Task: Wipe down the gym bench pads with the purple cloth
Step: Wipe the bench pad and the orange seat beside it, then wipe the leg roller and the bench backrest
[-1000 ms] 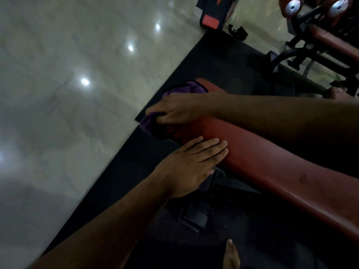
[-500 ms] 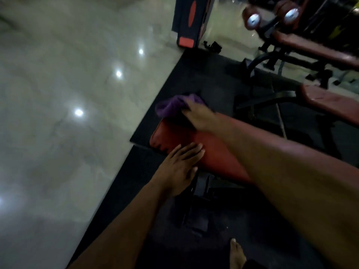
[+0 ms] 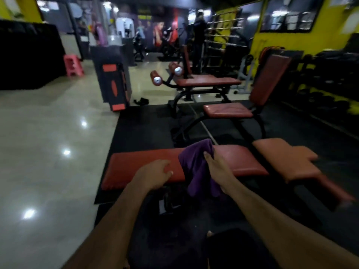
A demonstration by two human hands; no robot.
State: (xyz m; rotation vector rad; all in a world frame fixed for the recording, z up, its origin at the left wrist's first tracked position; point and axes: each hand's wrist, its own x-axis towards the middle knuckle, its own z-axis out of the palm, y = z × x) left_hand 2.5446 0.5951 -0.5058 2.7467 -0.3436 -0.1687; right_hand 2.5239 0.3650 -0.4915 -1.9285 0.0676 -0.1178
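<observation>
The person has straightened up from the close work at the end of the bench, and the whole long pad [image 3: 136,167] is now in sight with the room behind it. Nearest, the left hand [image 3: 153,176] rests on the pad's front edge, fingers loosely bent and gripping nothing, much as it did a moment ago when it lay flat there as a brace. Just right of it, the right hand [image 3: 214,168] has the purple cloth [image 3: 196,167] gathered in its fingers; the cloth has come away from the pad's far left end, where it was being rubbed, and now drapes over the front edge about midway along, part of it hanging down. That suggests the end is done and the wiping is moving along toward the right. Right of the cloth sits the shorter seat pad [image 3: 287,162], which I would guess has yet to be wiped. Beyond the long pad, across the dark mat, stand another bench [image 3: 229,110] with an upright back and a flat one [image 3: 207,81] with roller pads.
</observation>
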